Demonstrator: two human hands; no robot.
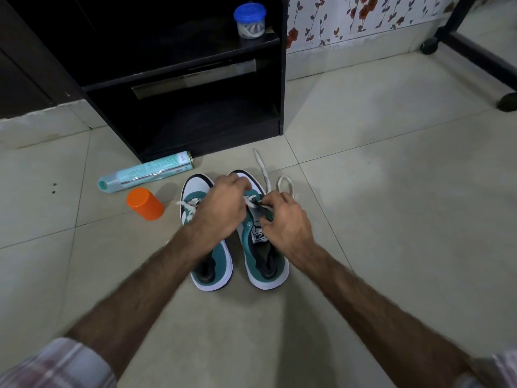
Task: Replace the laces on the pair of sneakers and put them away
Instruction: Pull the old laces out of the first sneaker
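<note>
Down at the centre of the frame stand two teal-and-white sneakers, side by side on the tiled floor (391, 219), toes pointing up the picture. Both my hands work over the right sneaker (265, 264). My left hand (221, 208) reaches across the left sneaker (212, 275), fingers curled at the white lace (263, 169) near the lower eyelets; whether they pinch it I cannot tell, since the knuckles hide the tips. My right hand (285, 219) pinches the same lace beside the tongue, and one loop and one loose end trail off toward the upper right of the shoe. Left of the pair lie one orange cap (144, 203) and one pale green spray can (145, 173) on its side. Above, in the dark cabinet (195, 107), sits one blue-lidded jar (249, 21).
</note>
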